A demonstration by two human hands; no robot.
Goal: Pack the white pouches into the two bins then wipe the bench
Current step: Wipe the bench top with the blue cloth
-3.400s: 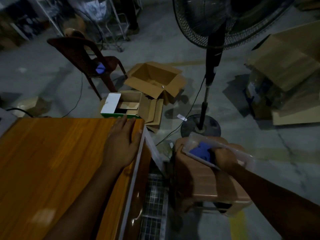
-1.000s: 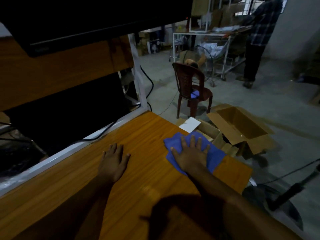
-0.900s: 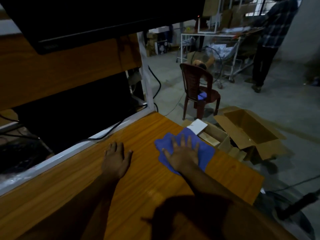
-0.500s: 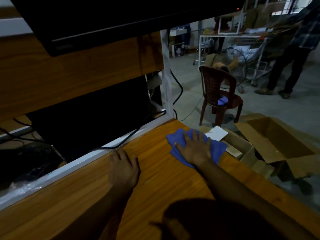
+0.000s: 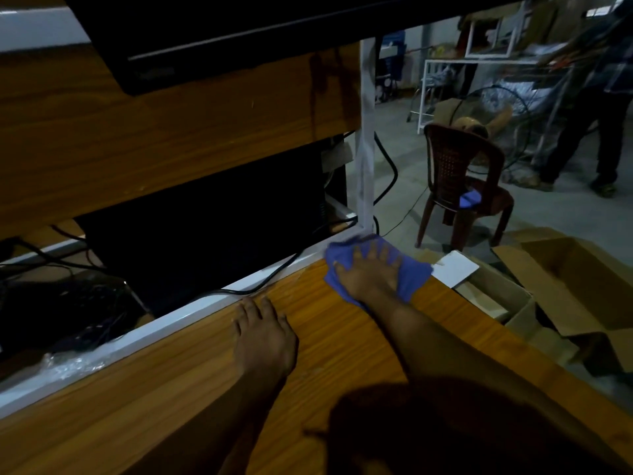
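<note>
Wooden bench [image 5: 171, 389] under dim light, with a white rail [image 5: 191, 308] along its far edge and open cardboard boxes [image 5: 575, 279] on the floor beyond my right hand [image 5: 368, 281]. That hand lies flat on the blue cloth [image 5: 416, 277], fingers spread and straight, pressing it to the wood without gripping. My left hand [image 5: 265, 341] rests palm-down on bare bench, fingers extended, fingertips just short of the rail; it holds nothing.

Change: a second ago the cloth lay nearer me, on the open part of the bench top. It now sits at the far corner, its leading edge touching the rail at the foot of the white post [image 5: 364, 159]. My left hand has also moved forward, from mid-bench to beside the rail.

No white pouches or bins are in view, so I judge packing finished and wiping under way. The stroke has met the back edge. The wood around and behind my left hand probably remains to be wiped.
</note>
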